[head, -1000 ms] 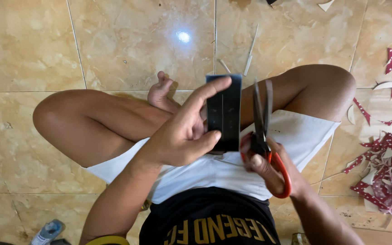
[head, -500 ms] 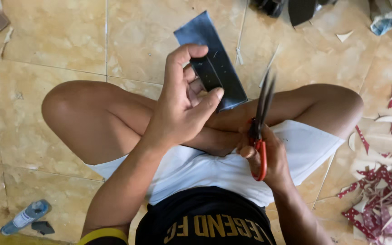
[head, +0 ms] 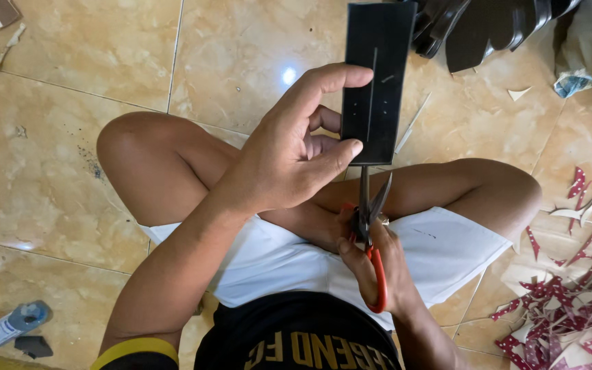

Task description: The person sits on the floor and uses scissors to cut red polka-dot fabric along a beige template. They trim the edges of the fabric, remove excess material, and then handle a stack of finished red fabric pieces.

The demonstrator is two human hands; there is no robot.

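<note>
Black strip [head: 373, 82] is pinched at its lower edge by the left hand [head: 289, 147], above the crossed legs and the tiled floor. Right hand [head: 378, 270] is closed around red-handled scissors [head: 371, 226], blades parted at the bottom edge. No cut shows; cutting remains.

Glossy beige tile floor [head: 70, 55], a light glare [head: 288, 75] far centre, red scraps [head: 577, 301] near right, a bottle [head: 8, 327] near left.
</note>
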